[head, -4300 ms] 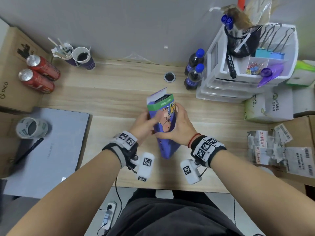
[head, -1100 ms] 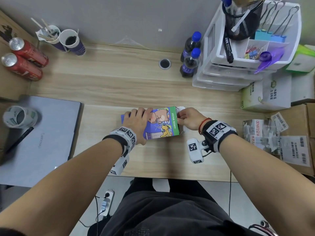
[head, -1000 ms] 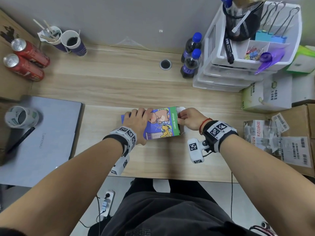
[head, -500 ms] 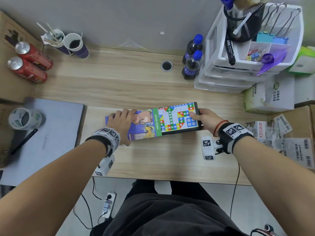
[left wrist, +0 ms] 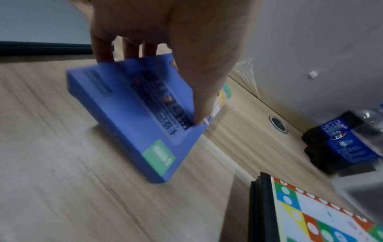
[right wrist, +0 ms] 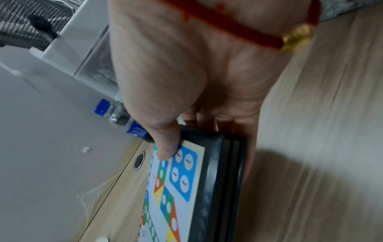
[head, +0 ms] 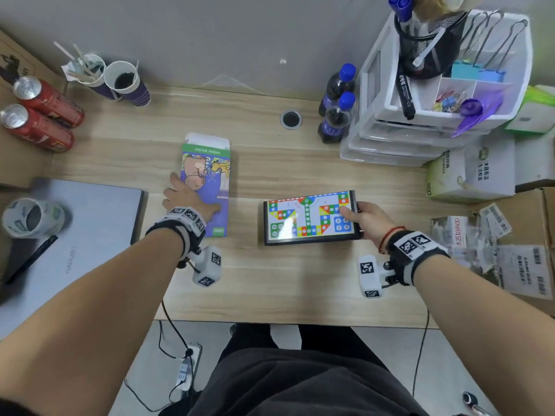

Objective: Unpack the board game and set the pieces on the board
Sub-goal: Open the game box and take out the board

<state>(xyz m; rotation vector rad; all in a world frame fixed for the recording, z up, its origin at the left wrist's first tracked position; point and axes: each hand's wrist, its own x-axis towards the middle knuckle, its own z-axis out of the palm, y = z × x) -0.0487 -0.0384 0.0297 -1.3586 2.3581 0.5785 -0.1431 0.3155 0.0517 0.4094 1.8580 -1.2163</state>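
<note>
- Right hand (head: 365,219) grips the right end of the board (head: 309,217): thumb on top over the blue corner, fingers under the black edge. The wrist view shows the same clamp.
- Board is folded shut, black-framed, coloured track face up, right of centre on the desk (head: 270,283). Whether it rests flat or is lifted slightly cannot be told.
- Left hand (head: 189,199) pinches the box (head: 207,181): thumb on the printed face, fingers behind the far edge. In the wrist view the box is tilted, one long edge on the desk.
- Box sits left of the board, well apart from it, its white flap end toward the wall.
- No game pieces visible.
- Around: laptop (head: 81,235) at left with a tape roll (head: 31,217) on it, two red cans (head: 39,112), two paper cups (head: 120,82), two bottles (head: 338,109), a white drawer unit (head: 420,115) at right.
</note>
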